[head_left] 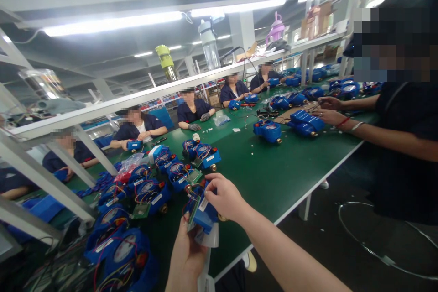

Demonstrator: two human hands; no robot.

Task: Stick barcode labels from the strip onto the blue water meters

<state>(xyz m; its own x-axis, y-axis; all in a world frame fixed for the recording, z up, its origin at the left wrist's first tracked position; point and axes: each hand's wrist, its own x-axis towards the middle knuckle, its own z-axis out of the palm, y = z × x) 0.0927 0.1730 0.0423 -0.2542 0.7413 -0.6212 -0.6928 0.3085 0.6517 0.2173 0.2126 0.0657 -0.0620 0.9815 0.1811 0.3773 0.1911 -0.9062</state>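
A blue water meter point(207, 216) with a white label, loose wires and a brass fitting is tilted up at the table's near edge. My left hand point(187, 255) grips it from below, beside a green circuit board on its left side. From above, the fingers of my right hand point(224, 198) are closed on its upper edge by the label. A whitish piece point(209, 236) shows under the meter; what it is I cannot tell. Just beyond stand more opened blue meters point(178, 175) with coloured wires and green boards hanging out.
Several blue meters point(125, 253) crowd the left of the green table point(246, 191). At right a co-worker's hands point(328, 112) are at another blue meter point(304, 123). Several seated people work across the table. A white shelf point(137, 112) with bottles runs overhead on slanting posts.
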